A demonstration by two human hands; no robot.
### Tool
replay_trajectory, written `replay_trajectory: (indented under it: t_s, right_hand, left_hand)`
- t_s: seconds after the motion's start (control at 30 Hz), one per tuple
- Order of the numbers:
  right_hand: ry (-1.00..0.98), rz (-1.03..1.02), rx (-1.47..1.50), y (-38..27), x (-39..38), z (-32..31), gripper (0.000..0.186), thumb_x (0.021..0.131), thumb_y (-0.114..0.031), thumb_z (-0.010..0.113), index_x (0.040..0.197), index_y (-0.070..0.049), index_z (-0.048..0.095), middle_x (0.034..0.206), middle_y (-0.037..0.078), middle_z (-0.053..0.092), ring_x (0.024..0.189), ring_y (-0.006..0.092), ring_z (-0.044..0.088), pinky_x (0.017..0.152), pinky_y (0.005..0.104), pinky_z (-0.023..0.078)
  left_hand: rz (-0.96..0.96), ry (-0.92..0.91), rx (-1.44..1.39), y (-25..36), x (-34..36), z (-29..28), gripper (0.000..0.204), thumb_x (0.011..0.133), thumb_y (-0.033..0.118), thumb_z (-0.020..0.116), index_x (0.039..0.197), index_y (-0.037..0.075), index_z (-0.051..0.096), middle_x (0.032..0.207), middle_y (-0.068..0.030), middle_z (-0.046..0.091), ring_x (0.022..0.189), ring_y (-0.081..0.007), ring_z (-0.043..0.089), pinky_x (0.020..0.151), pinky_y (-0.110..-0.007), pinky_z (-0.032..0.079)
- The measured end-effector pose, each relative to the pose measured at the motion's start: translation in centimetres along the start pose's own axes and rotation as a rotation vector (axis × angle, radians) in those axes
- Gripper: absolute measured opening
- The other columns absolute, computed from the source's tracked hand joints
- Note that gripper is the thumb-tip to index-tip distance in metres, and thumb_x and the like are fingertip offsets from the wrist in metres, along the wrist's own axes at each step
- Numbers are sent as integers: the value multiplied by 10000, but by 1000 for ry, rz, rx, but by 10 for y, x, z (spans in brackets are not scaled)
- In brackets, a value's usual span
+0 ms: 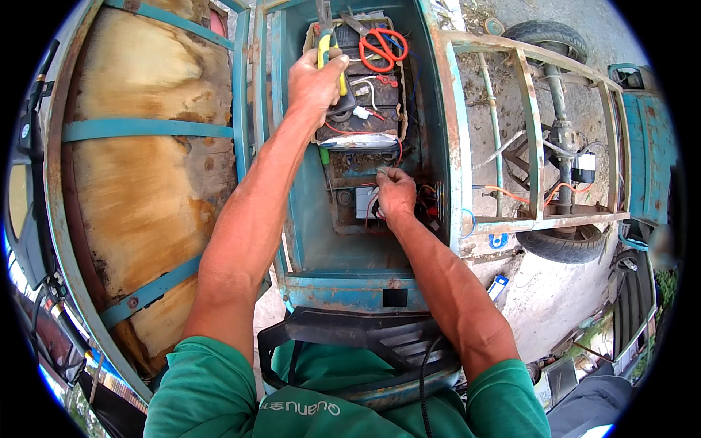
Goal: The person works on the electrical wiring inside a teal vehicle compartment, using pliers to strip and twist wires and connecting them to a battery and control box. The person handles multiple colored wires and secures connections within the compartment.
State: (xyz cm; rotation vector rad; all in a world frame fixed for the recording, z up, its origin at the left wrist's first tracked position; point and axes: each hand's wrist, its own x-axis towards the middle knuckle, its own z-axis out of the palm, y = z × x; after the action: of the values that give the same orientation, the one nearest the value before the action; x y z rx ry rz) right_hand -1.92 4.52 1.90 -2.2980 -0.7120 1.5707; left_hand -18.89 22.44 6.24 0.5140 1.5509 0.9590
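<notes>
Clamping L hand round yellow pliers over batts. in teal bin; pinching R hand fingertips by grey box, can't tell on what. Looks part-done: has batts. exposed, white connector seemingly unmated.

Wearer: green short-sleeved shirt, bare hands.
Sleeves plain green, ending above the elbows; forearms uncovered. White printing across chest; thin black cord over shirt front.

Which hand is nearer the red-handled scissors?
Left. The left hand, gripping yellow-handled pliers, is just lower left of the scissors; the right hand is well below them in view.
</notes>
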Motion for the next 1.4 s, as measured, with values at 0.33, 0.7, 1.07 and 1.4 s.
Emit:
replay_trajectory:
  t_s: [0.33, 0.7, 1.07, 1.4]
  right_hand:
    - [173, 36, 4, 4, 10, 3, 294, 833, -274, 649, 947, -4, 675, 910, 155, 707, 900, 306, 670, 852, 390, 494]
    - [209, 167, 182, 9, 16, 1, 301, 815, -287, 628, 897, 0, 672, 885, 160, 703, 871, 311, 666, 843, 398, 488]
    - [325, 116, 316, 13, 22, 1, 244, 840, -214, 668, 919, 18, 674, 869, 136, 704, 829, 244, 660, 795, 357, 497]
    - [344, 132, 373, 7, 20, -3, 214, 817, -199, 684, 868, 9, 678, 840, 94, 703, 780, 191, 640, 769, 327, 496]
  left_hand:
    - [-65, -364, -359, -3, -8, -16, 227, 851, 64, 602, 1073, 21, 619, 964, -71, 636, 886, -163, 606, 885, -360, 488]
    - [-435, -730, -410, -17, -68, 0, 293, 770, 152, 644, 1050, 72, 616, 1298, -233, 553, 1129, -339, 597, 1017, -483, 446]
    - [-638, -865, 227, -40, -75, -35, 319, 804, 157, 622, 1075, -10, 602, 1104, -167, 651, 1002, -231, 642, 921, -373, 510]
    - [-387, -746, 841, -67, -98, -29, 363, 740, 115, 585, 1085, 63, 683, 777, -64, 594, 698, -166, 533, 657, -310, 428]
